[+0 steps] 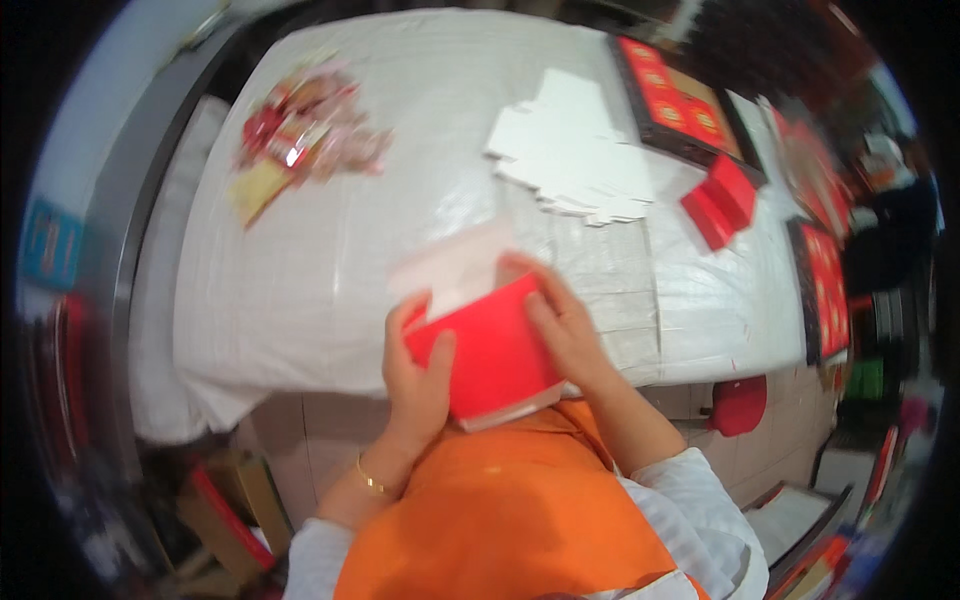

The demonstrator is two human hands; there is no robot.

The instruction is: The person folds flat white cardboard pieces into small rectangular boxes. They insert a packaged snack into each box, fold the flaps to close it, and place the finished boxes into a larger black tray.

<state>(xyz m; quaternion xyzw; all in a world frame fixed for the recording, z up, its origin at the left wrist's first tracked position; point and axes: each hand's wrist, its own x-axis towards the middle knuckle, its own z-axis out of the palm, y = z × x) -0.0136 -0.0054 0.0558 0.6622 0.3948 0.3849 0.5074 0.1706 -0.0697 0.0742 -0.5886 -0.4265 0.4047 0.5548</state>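
Beyond the red carton [505,350] both hands [418,375] [567,325] grip lie packets [312,128] and white cardboard [570,150].

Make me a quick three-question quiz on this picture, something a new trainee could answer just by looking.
1. Multiple choice: what do the left hand and the right hand hold between them?
a) a pair of scissors
b) a red card piece
c) a roll of tape

2. True or false: the heap of packets lies to the left of the white card pieces.

3. Short answer: on which arm is the gold bracelet worn?

Key: 1. b; 2. True; 3. The left arm.
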